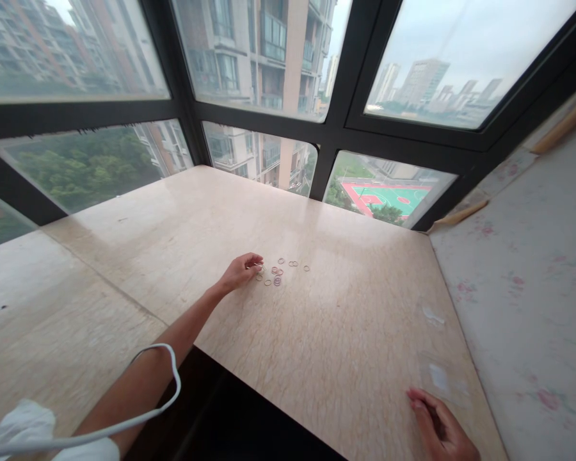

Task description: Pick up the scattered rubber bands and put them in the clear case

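Note:
Several small thin rings lie in a loose group on the marble-patterned ledge, some coppery, some purplish, some pale. At the left edge of this group is my left hand, its fingers curled in a pinch around one or more pale rings. My right hand rests low at the right front of the ledge, with its fingers curled and thumb near the index finger. Nothing shows in it. Close beyond it lies a clear plastic bag with a white label.
A second clear bag lies farther back by the flowered wall. Dark-framed windows border the ledge behind. A white cable loops over my left forearm. The ledge's front edge drops into a dark gap.

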A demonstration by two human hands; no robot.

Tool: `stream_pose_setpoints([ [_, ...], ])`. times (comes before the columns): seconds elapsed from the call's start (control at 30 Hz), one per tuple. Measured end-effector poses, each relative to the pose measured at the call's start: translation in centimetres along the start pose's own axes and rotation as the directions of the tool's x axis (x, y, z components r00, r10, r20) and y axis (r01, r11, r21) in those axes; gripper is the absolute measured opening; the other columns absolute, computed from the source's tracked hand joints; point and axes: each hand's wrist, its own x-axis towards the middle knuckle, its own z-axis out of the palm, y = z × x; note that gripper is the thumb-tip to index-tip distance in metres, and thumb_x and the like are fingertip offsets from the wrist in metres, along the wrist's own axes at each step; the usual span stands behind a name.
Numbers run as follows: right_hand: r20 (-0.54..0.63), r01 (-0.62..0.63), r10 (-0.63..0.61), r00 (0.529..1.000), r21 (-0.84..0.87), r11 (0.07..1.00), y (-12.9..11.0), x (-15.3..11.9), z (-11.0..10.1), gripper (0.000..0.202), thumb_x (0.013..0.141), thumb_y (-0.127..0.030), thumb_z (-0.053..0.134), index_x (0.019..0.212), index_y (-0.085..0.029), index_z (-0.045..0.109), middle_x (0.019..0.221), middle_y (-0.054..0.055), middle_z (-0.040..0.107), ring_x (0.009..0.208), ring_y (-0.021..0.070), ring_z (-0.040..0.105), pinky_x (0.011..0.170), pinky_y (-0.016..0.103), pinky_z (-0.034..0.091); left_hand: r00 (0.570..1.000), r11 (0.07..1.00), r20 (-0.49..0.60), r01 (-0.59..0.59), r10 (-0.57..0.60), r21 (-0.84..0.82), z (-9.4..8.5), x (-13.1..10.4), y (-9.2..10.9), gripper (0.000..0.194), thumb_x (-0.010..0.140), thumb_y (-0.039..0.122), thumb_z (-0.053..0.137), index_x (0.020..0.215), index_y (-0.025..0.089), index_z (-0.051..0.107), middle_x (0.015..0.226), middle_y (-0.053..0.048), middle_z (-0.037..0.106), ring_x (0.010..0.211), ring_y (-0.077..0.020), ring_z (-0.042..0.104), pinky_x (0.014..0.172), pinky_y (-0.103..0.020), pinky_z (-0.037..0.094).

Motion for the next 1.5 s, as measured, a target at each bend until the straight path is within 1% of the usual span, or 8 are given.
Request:
stream_pose_setpoints([
  [0.17,0.011,0.011,-0.011,1.000,0.011,1.000,0.5,0.1,0.0,0.045,0.070,-0.058,0.060,0.090,-0.019,0.071,0.098,0.009,0.074,0.095,0.0303,0.068,0.088,0.038,0.054,0.994,0.992,-0.022,-0.112,0.111,-0.058,1.9,1.0,1.4,0.043,0.078,0.025,0.054,0.120,0.014,0.051,0.127,-0.014,0.056,0.097,-0.0196,0.065,0.075,-0.031,0.055],
  [0.33,0.029,0.001,-0.001,1.000,0.008,1.000,0.7,0.1,0.0,0.047,0.070,-0.059,0.059,0.091,-0.019,0.071,0.098,0.010,0.074,0.096,0.0305,0.067,0.089,0.038,0.053,0.990,0.891,-0.083,-0.068,0.117,0.448,0.9,1.5,1.2,0.041,0.078,0.024,0.055,0.118,0.014,0.056,0.108,-0.012,0.061,0.095,-0.0234,0.061,0.086,-0.039,0.048],
  [0.4,0.033,-0.004,0.004,0.999,0.007,1.000,0.8,0.1,0.0,0.048,0.070,-0.060,0.059,0.092,-0.019,0.071,0.100,0.010,0.074,0.098,0.0308,0.067,0.090,0.039,0.053,0.995,0.855,-0.069,-0.025,0.071,0.519,0.2,1.4,0.7,0.036,0.073,0.028,0.063,0.105,0.012,0.063,0.100,-0.014,0.062,0.096,-0.0286,0.059,0.087,-0.042,0.046],
  [0.6,0.028,-0.008,0.008,1.000,0.000,1.000,1.0,0.1,0.0,0.047,0.072,-0.059,0.058,0.093,-0.019,0.071,0.101,0.009,0.074,0.098,0.0298,0.067,0.090,0.037,0.053,0.998,0.896,0.045,-0.057,0.041,0.440,0.2,0.9,0.3,0.011,0.071,0.019,0.060,0.079,0.018,0.068,0.078,-0.004,0.067,0.078,-0.0201,0.062,0.074,-0.030,0.047],
  [0.97,0.021,0.013,-0.013,1.000,0.018,1.000,1.1,0.1,0.1,0.046,0.072,-0.058,0.058,0.092,-0.019,0.071,0.099,0.009,0.074,0.096,0.0292,0.068,0.088,0.036,0.054,0.998,0.981,-0.040,-0.045,0.054,0.186,2.9,3.4,3.1,0.026,0.086,0.034,0.052,0.098,0.014,0.062,0.082,-0.006,0.073,0.067,-0.0151,0.069,0.057,-0.023,0.050],
  [1.17,0.015,0.011,-0.011,1.000,0.019,1.000,1.0,0.1,0.2,0.046,0.072,-0.058,0.058,0.092,-0.019,0.072,0.099,0.009,0.074,0.094,0.0284,0.068,0.085,0.034,0.055,0.991,0.920,0.043,-0.132,0.125,0.368,5.1,5.5,5.1,0.026,0.086,0.038,0.057,0.097,0.016,0.067,0.078,-0.006,0.073,0.067,-0.0170,0.067,0.063,-0.026,0.048],
  [1.33,0.016,0.029,-0.029,0.999,0.024,0.999,0.9,0.0,0.2,0.044,0.073,-0.057,0.058,0.089,-0.019,0.072,0.097,0.009,0.074,0.092,0.0275,0.069,0.084,0.033,0.056,0.987,0.856,0.044,-0.159,0.157,0.492,4.9,5.9,5.2,0.033,0.092,0.039,0.047,0.083,0.018,0.070,0.075,-0.009,0.071,0.076,-0.0219,0.066,0.071,-0.031,0.045],
  [1.5,0.021,0.052,-0.053,0.998,0.034,0.998,1.1,0.1,0.2,0.043,0.074,-0.056,0.058,0.090,-0.019,0.072,0.097,0.010,0.075,0.093,0.0278,0.069,0.084,0.034,0.056,0.976,0.803,0.115,-0.219,0.186,0.554,4.7,5.6,4.4,0.030,0.089,0.037,0.052,0.105,0.017,0.067,0.100,-0.010,0.070,0.093,-0.0214,0.063,0.084,-0.031,0.044],
])
